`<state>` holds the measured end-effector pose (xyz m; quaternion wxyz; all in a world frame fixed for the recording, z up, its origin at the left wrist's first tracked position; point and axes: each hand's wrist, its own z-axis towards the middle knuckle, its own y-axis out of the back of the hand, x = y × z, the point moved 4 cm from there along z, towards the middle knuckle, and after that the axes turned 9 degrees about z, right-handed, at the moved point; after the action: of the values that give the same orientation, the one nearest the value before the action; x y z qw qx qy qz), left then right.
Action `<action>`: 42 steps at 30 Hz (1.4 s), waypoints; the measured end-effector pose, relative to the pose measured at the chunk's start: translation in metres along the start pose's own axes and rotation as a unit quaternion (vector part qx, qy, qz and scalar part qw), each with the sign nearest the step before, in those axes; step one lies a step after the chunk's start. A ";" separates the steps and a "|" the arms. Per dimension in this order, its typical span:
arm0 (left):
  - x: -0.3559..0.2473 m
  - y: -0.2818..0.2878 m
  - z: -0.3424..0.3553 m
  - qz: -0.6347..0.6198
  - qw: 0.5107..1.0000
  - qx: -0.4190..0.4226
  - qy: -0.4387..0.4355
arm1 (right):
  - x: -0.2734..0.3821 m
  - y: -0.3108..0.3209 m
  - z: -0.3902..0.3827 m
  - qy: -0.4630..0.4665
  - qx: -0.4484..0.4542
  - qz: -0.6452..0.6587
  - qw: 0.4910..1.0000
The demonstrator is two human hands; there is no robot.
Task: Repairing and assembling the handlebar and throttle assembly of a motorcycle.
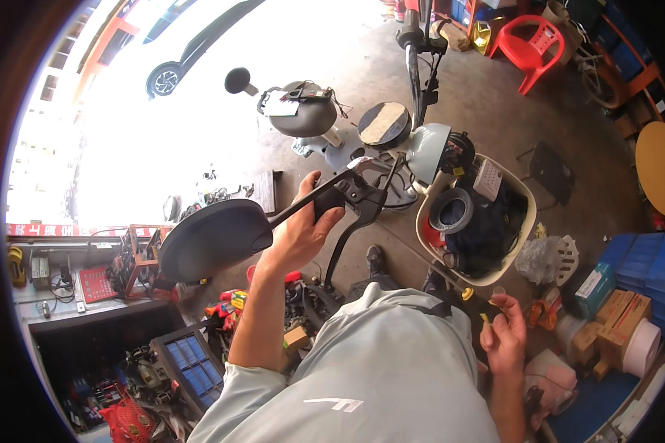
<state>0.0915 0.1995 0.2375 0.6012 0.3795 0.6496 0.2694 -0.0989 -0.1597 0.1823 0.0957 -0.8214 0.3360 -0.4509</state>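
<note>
My left hand (301, 230) is wrapped round the black handlebar grip (329, 201) of a scooter, beside its brake lever. A black mirror (216, 240) on a thin stem reaches out over that wrist. At the lower right, my right hand (505, 336) has its fingers curled in. Small yellow and clear bits show at its fingertips; what it holds is too small to name. Between the hands and farther off is the scooter's grey headlight housing (428, 153). A cream basket (528, 235) beside it holds a roll of grey tape (451, 210) and dark cloth.
Another scooter (303, 114) stands ahead. A red plastic chair (528, 48) and a dark folding stool (552, 171) are at the right. Cardboard boxes (622, 321) and blue bins (646, 262) crowd the right side. Tools and parts fill a workbench (74, 314) at the left.
</note>
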 end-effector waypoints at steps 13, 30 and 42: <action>-0.009 0.002 0.000 -0.007 0.996 0.062 0.060 | -0.003 -0.013 0.001 0.030 -0.044 0.026 0.998; -0.006 0.003 -0.001 -0.013 0.997 0.056 0.052 | 0.001 -0.015 0.004 0.058 -0.062 0.053 0.995; 0.000 0.000 -0.003 0.008 1.000 -0.002 -0.002 | -0.008 0.015 0.008 -0.096 0.063 0.021 0.993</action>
<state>0.0886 0.1999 0.2376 0.6011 0.3844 0.6445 0.2749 -0.1023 -0.1669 0.1652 0.1881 -0.8459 0.3134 -0.3883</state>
